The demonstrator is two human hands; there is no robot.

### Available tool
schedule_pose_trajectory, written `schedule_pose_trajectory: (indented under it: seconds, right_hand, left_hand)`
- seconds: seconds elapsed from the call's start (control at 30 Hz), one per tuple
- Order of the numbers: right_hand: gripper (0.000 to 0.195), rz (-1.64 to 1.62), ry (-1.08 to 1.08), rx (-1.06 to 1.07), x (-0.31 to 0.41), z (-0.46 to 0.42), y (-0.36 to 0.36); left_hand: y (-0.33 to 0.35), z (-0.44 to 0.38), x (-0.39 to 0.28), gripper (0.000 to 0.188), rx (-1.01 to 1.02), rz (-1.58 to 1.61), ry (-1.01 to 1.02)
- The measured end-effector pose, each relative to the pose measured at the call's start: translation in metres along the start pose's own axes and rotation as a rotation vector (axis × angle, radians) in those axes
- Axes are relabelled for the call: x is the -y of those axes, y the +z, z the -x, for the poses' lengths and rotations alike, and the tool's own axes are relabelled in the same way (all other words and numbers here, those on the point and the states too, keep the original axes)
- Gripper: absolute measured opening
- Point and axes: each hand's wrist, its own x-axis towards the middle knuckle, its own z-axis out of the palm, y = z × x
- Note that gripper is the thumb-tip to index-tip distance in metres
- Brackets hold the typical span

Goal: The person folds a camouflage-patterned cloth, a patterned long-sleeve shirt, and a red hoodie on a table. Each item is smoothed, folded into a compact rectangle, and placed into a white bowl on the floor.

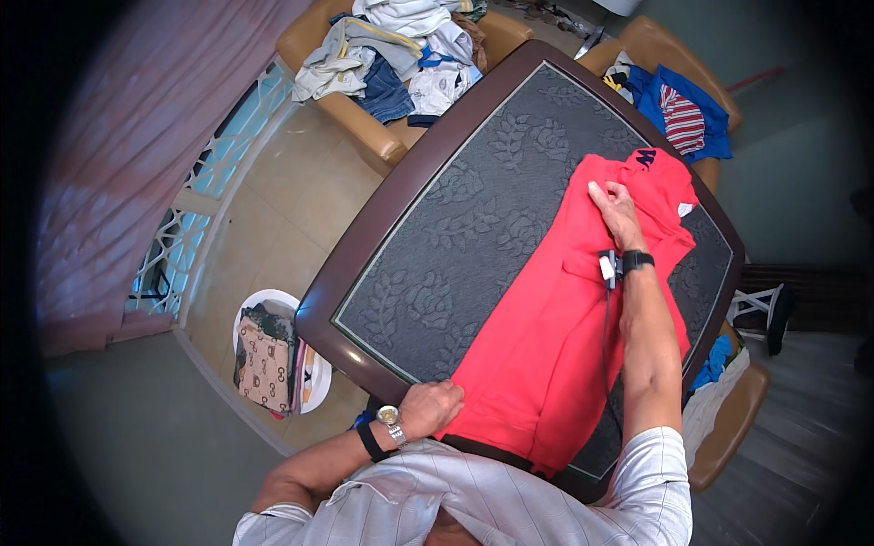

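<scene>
A red sweatshirt (526, 355) lies lengthwise across the table, folded over on itself, with dark lettering on its far end. My left hand (431, 409) grips its near left corner at the table's front edge; a metal watch and a black strap are on that wrist. Near the far end, my right hand (616, 211) rests on top of the fabric, thumb and fingers apart. A black band with a small device (610, 269) and a cable sits on my right wrist. The sweatshirt's underside is hidden.
The dark wooden table (410, 198) has a grey floral-patterned top. Piled clothes (389, 61) fill a tan armchair beyond it. Blue and striped garments (683, 116) lie on another chair; more cloth (717, 396) is at right. A white basin (317, 385) with folded clothes stands left.
</scene>
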Motion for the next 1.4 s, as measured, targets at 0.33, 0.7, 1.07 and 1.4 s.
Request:
schedule_pose_trajectory:
  seconds: [0.33, 0.7, 1.07, 1.4]
  right_hand:
    - [0.037, 0.689, -0.592, -0.006, -0.003, 0.179, -0.054]
    - [0.026, 0.47, -0.587, -0.15, -0.011, 0.206, -0.086]
    - [0.031, 0.373, -0.352, 0.043, 0.01, 0.147, -0.077]
    - [0.065, 0.63, -0.655, -0.073, -0.025, 0.07, 0.041]
  left_hand:
    - [-0.089, -0.151, 0.017, 0.044, -0.31, -0.195, 0.341]
    - [-0.084, -0.244, 0.02, 0.057, -0.108, -0.398, 0.304]
    - [-0.066, -0.252, 0.028, 0.057, -0.059, -0.554, 0.285]
    - [-0.059, -0.242, 0.034, 0.061, -0.153, -0.527, 0.348]
